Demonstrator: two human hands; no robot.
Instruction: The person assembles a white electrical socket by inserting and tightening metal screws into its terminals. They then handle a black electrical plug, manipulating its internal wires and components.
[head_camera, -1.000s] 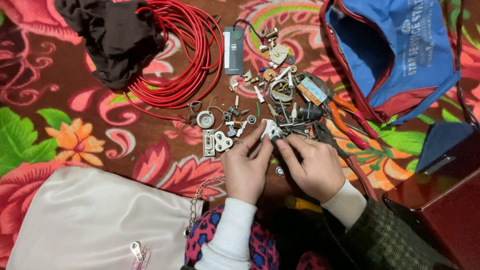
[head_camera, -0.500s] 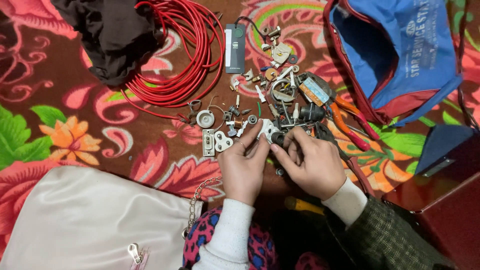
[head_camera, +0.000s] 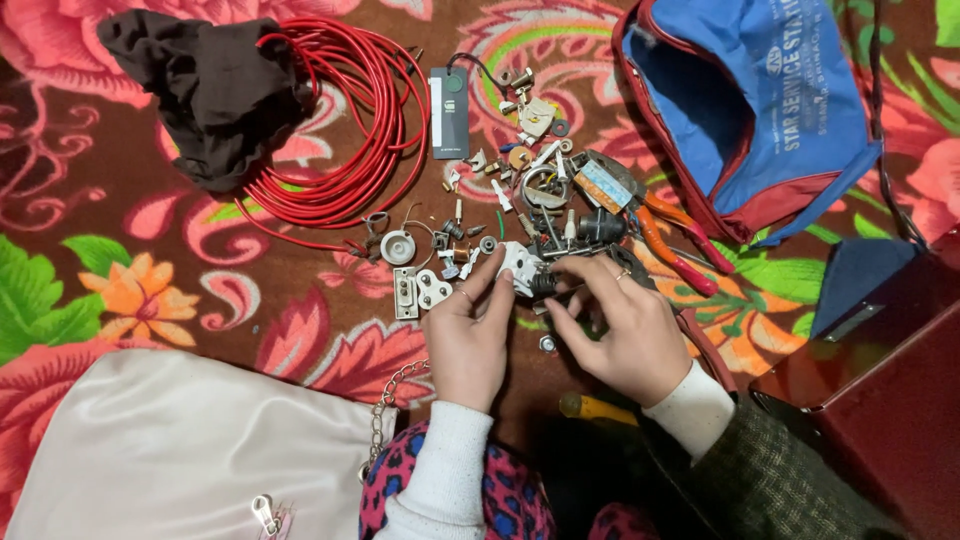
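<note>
Both hands meet over the near edge of a scatter of small hardware on a flowered red carpet (head_camera: 300, 330). The left hand (head_camera: 468, 335) pinches a small white plastic fitting (head_camera: 520, 265) between thumb and forefinger, its fingers closed on the part's left side; a ring sits on one finger. The right hand (head_camera: 620, 330) comes in from the other side, its fingertips curled on a small dark piece (head_camera: 543, 284) that lies against the white fitting's right edge, so the two hands hold the same little assembly just above the carpet, in the middle of the view. Just left of the left hand lie a white switch plate (head_camera: 405, 293) and a rounded white piece (head_camera: 434, 289), with a round white disc (head_camera: 397, 247) a little farther up. Beyond the fingers spreads the pile of screws, washers and metal bits (head_camera: 540, 185), and to its right a pair of orange-handled pliers (head_camera: 672, 240). A coil of red wire (head_camera: 345, 130) lies at upper left, partly under a dark brown cloth (head_camera: 215, 90), and a black tag (head_camera: 449, 112) lies between the coil and the pile. A blue bag with red trim (head_camera: 760, 100) lies open at upper right, a dark red case (head_camera: 880, 400) at lower right, and a white handbag (head_camera: 180, 450) with a chain at lower left
</note>
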